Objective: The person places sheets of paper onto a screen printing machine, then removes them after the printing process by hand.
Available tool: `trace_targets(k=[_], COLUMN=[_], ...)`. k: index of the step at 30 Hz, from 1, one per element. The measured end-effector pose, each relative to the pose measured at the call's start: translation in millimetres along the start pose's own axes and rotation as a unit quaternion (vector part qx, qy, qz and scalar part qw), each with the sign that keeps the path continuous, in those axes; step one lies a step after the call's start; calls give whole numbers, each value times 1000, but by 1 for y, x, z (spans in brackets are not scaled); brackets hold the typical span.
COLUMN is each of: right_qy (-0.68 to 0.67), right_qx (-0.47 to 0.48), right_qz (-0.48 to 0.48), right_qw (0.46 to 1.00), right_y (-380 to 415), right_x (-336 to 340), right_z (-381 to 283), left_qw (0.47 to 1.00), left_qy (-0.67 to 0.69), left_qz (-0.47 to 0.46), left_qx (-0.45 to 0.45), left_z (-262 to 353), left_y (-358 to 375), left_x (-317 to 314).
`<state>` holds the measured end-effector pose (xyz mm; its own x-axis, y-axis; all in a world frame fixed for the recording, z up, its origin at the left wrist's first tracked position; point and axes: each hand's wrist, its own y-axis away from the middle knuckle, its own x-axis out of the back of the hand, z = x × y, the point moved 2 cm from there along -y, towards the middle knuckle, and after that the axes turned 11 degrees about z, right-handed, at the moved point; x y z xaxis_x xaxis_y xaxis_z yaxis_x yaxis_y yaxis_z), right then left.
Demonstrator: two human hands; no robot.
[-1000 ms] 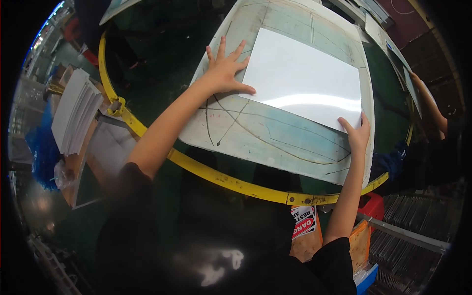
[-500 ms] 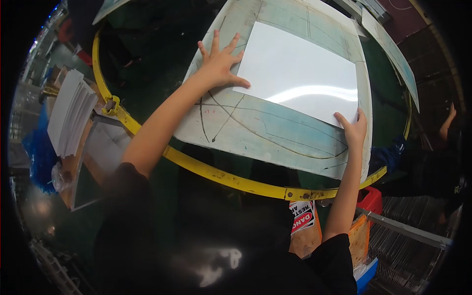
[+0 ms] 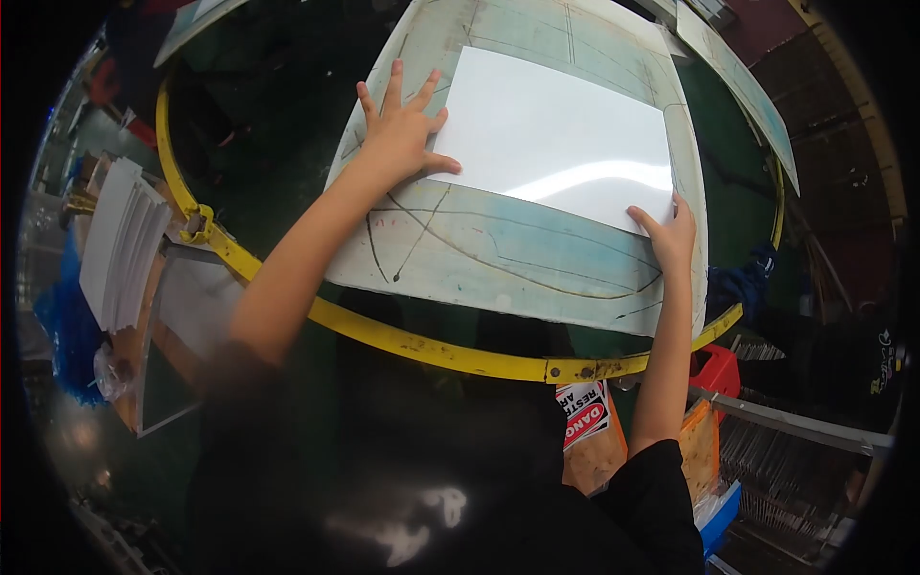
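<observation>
A glossy white sheet (image 3: 556, 134) lies on a pale board (image 3: 431, 268) stained blue-green and marked with dark curved lines. At the sheet's left edge is my left hand (image 3: 398, 134), fingers spread, its thumb at the lower left corner. My right hand (image 3: 671, 230) is at the lower right corner, thumb and fingers apart on either side of that corner, touching or nearly touching it. Whether the right fingers pinch the sheet cannot be made out.
A yellow curved rail (image 3: 431, 352) runs between me and the board. Stacked white sheets (image 3: 120, 254) stand at the left. Another board (image 3: 743, 86) is at upper right. A danger sign (image 3: 583, 417), red container (image 3: 717, 374) and metal rack (image 3: 795, 422) are at lower right.
The board, sheet and both hands appear shifted slightly left in view, along with the surroundings. The hands keep nearly the same places on the sheet.
</observation>
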<state>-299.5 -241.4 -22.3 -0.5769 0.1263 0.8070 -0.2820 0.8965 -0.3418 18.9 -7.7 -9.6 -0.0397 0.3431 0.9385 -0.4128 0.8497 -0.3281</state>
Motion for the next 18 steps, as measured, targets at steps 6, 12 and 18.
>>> trace_targets(k=[6,12,18], right_qy=[32,56,161], right_qx=[-3,-3,34], right_qz=[-12,-27,16], right_qw=[999,998,986], right_y=[0,0,9], right_x=[1,3,8], right_z=[-4,-9,-23], left_qw=[1000,999,988], left_qy=[-16,-49,-141], left_qz=[7,4,-57], left_qx=[-6,-13,-5], left_z=[1,4,23], left_y=[1,-1,-9], left_x=[-2,-3,12])
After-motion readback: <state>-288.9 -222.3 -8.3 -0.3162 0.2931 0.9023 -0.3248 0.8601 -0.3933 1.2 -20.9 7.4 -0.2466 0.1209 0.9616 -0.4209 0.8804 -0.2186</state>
